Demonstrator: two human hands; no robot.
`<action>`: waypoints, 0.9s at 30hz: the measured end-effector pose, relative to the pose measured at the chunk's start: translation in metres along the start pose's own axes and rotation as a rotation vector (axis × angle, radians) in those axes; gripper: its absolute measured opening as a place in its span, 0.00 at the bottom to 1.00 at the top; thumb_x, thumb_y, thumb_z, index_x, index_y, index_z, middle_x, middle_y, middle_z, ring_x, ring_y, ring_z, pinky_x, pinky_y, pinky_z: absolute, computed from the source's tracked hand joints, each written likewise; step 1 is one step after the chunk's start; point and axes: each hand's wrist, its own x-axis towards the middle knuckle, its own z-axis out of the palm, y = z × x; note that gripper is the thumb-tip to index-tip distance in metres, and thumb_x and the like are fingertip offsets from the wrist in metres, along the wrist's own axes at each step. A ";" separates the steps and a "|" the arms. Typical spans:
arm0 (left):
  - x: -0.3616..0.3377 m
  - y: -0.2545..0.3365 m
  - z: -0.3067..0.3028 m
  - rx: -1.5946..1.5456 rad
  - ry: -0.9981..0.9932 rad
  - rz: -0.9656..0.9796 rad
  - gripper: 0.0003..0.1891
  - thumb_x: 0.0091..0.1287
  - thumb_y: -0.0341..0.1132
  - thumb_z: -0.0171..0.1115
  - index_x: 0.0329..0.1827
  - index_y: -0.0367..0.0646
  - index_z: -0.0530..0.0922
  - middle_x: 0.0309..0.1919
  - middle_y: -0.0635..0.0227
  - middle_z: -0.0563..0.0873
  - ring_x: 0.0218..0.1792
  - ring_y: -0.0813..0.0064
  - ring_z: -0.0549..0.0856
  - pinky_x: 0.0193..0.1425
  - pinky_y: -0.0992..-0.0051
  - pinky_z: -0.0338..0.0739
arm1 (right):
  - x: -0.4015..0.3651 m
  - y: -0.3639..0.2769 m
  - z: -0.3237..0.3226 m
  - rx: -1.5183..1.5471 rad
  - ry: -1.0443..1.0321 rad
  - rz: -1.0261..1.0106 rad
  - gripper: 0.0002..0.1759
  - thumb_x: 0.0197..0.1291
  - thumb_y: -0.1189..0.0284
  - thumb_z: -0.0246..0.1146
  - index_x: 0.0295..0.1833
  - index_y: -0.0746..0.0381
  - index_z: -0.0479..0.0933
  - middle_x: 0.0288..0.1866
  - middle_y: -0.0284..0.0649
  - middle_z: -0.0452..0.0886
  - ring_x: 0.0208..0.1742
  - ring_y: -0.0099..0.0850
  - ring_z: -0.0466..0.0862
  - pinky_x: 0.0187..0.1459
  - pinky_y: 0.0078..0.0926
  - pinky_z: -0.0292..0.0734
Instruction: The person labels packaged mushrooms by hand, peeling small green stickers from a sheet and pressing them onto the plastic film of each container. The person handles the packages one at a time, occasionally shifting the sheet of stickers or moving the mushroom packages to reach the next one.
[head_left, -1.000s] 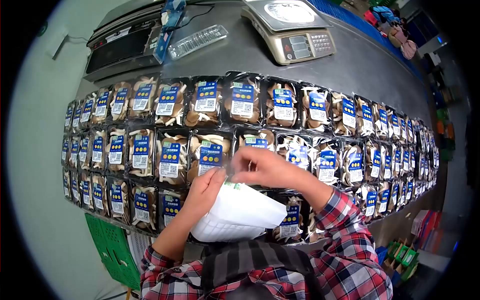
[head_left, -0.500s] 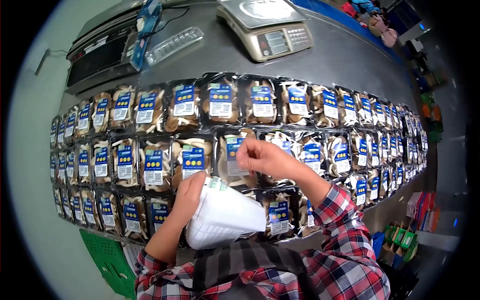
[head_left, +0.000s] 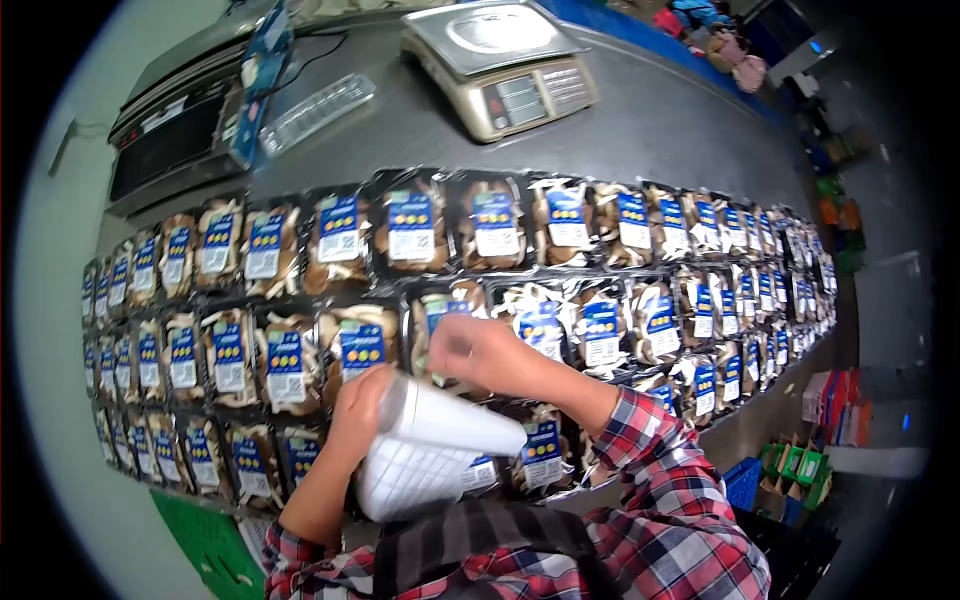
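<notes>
My left hand (head_left: 355, 412) is closed on the edge of a white roll of label backing paper (head_left: 425, 455), printed with a faint grid and held in front of my body. Just above the roll's upper end is my right hand (head_left: 488, 356), blurred by motion, its fingers drawn together. A small greenish-white patch shows below those fingertips, too smeared to name. Behind the right hand lies a wrapped mushroom tray (head_left: 447, 302) with a blue and white label, partly hidden. To its left is another labelled mushroom tray (head_left: 362, 345).
Rows of film-wrapped mushroom trays (head_left: 410, 225) stretch across the metal table (head_left: 640, 125). At the back stand a weighing scale (head_left: 515, 95) and a wrapping machine (head_left: 180, 125), with a clear plastic tray (head_left: 318, 112) between them. A green crate (head_left: 205, 540) sits lower left.
My right hand has moved left and down, from the tray's label to the top of the roll. Green stickers seen on the roll's upper edge no longer show there. The whole view has shifted slightly.
</notes>
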 end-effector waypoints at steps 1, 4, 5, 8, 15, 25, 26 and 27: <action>-0.001 -0.001 -0.005 0.008 0.002 -0.004 0.14 0.66 0.38 0.47 0.31 0.36 0.74 0.26 0.74 0.74 0.31 0.83 0.70 0.38 0.81 0.64 | 0.003 0.013 -0.010 -0.012 0.151 0.006 0.09 0.54 0.69 0.64 0.35 0.62 0.74 0.29 0.33 0.74 0.32 0.21 0.74 0.35 0.23 0.72; -0.007 0.005 -0.011 -0.093 -0.033 -0.120 0.14 0.66 0.38 0.46 0.33 0.37 0.75 0.26 0.74 0.74 0.30 0.84 0.70 0.38 0.83 0.63 | 0.028 0.055 -0.091 0.018 0.612 0.274 0.09 0.54 0.67 0.62 0.33 0.61 0.73 0.24 0.29 0.74 0.24 0.17 0.73 0.24 0.15 0.68; -0.010 0.008 -0.012 -0.081 -0.028 -0.126 0.14 0.66 0.38 0.46 0.33 0.36 0.75 0.26 0.74 0.74 0.30 0.84 0.70 0.38 0.83 0.64 | 0.036 0.085 -0.124 -0.037 0.704 0.209 0.10 0.54 0.67 0.61 0.33 0.63 0.73 0.21 0.30 0.73 0.20 0.17 0.71 0.20 0.14 0.66; -0.018 -0.001 -0.016 -0.060 -0.073 -0.142 0.14 0.66 0.38 0.45 0.33 0.35 0.75 0.26 0.73 0.76 0.31 0.84 0.71 0.38 0.82 0.64 | 0.052 0.121 -0.188 -0.262 0.826 0.269 0.13 0.52 0.66 0.62 0.34 0.67 0.74 0.18 0.32 0.72 0.14 0.19 0.69 0.16 0.17 0.65; -0.017 -0.008 -0.026 -0.132 -0.187 -0.156 0.08 0.64 0.31 0.48 0.35 0.36 0.75 0.28 0.71 0.78 0.33 0.84 0.74 0.37 0.83 0.68 | 0.082 0.132 -0.201 -0.949 0.637 0.188 0.23 0.46 0.59 0.66 0.39 0.67 0.71 0.29 0.47 0.80 0.32 0.41 0.81 0.33 0.34 0.75; -0.029 0.000 -0.043 -0.141 -0.271 -0.206 0.07 0.55 0.20 0.56 0.37 0.36 0.76 0.29 0.72 0.80 0.31 0.85 0.78 0.34 0.84 0.73 | -0.034 0.090 -0.178 -0.464 0.597 0.484 0.20 0.49 0.68 0.66 0.45 0.65 0.70 0.29 0.35 0.76 0.25 0.19 0.73 0.25 0.17 0.68; -0.032 0.006 -0.043 -0.171 -0.267 -0.188 0.08 0.54 0.20 0.58 0.37 0.35 0.76 0.30 0.70 0.81 0.31 0.83 0.80 0.34 0.83 0.74 | -0.052 0.092 -0.164 -0.419 0.626 0.378 0.19 0.49 0.69 0.66 0.45 0.65 0.70 0.29 0.34 0.76 0.25 0.19 0.73 0.25 0.17 0.68; -0.034 0.008 -0.044 -0.191 -0.282 -0.186 0.08 0.53 0.20 0.58 0.37 0.35 0.76 0.30 0.70 0.81 0.30 0.83 0.80 0.34 0.83 0.75 | -0.066 0.100 -0.154 -0.372 0.646 0.328 0.19 0.49 0.71 0.66 0.46 0.65 0.70 0.29 0.34 0.76 0.26 0.19 0.73 0.26 0.17 0.68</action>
